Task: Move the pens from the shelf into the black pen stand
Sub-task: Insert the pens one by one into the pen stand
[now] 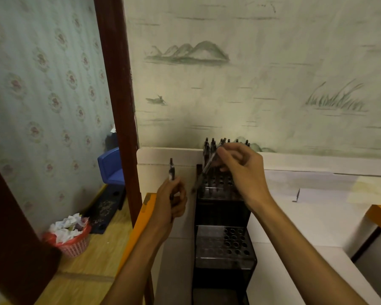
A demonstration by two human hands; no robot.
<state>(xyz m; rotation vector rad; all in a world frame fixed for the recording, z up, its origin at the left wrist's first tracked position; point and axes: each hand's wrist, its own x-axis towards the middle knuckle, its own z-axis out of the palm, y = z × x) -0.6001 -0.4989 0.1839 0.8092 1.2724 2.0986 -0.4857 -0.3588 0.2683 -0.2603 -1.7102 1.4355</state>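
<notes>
Pink plastic forms the waste basket (pixel 72 241) full of crumpled paper on the wooden floor at far left, with a blue stool (pixel 111 165) behind it. Further right, the left hand (pixel 171 202) curls round an upright pen (pixel 171 172) just left of the black pen stand (pixel 223 219). Above the stand's top tier, where a row of pens (pixel 213 148) already stands, the right hand (pixel 242 170) pinches a tilted pen (pixel 208 166) whose tip points down at the holes.

White shelf (pixel 317 216) – carries black pen stand (pixel 224 216) (tiered).
</notes>
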